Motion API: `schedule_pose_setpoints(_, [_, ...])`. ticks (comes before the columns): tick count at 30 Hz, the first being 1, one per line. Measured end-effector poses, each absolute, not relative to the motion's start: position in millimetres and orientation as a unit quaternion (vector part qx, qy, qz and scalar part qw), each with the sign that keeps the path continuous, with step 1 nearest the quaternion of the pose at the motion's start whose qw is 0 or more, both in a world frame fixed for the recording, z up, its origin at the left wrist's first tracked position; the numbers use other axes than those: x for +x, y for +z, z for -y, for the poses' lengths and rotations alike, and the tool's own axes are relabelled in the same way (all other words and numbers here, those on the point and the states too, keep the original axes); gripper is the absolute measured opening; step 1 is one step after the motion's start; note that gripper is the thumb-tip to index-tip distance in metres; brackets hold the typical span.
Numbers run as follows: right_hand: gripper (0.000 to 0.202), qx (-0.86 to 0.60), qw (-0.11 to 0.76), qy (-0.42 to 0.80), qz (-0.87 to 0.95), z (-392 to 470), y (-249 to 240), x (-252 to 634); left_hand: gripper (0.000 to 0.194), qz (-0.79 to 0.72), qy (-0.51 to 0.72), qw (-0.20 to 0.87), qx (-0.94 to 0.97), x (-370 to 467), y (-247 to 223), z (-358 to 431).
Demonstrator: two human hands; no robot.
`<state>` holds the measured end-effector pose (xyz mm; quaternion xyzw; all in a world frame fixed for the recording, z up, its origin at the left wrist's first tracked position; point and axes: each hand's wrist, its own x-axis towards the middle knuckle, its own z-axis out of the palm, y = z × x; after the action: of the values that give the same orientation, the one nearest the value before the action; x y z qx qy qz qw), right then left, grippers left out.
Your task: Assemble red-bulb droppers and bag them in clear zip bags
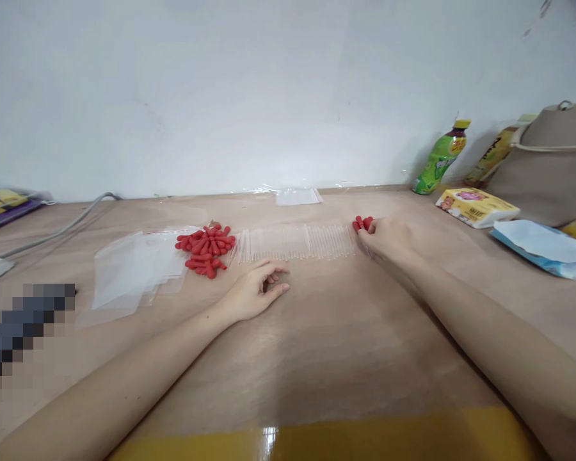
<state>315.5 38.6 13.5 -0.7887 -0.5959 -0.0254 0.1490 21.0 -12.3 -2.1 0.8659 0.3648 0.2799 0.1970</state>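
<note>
Just below a row of thin clear sticks (292, 243), my left hand (260, 288) rests on the table, its fingers loosely curled and apart with nothing between them. A pile of red rubbery pieces (206, 243) lies to its upper left. At the right end of the row, my right hand (384, 237) has its thumb and fingers pressed together beside a small group of red pieces (361, 223). What its fingertips hold, if anything, is hidden.
Clear plastic bags (134, 275) lie left of the red pile, and a small bag (297, 196) is by the wall. At the right are a green bottle (439, 160), a tissue pack (477, 206), a blue-white packet (547, 248) and a grey bag (547, 173). A cable (62, 227) runs at the left.
</note>
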Motion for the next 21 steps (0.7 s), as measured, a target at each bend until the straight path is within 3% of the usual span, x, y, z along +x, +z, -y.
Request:
schedule_pose_setpoints(15, [0.031, -0.763, 0.113, -0.027, 0.636, -38, 21, 306, 0.018, -0.363, 0.275, 0.195, 0.869, 20, -4, 13])
schedule_pose_setpoints(21, [0.017, -0.757, 0.043, -0.002, 0.652, -54, 19, 299, 0.016, -0.358, 0.277, 0.205, 0.868, 20, -3, 12])
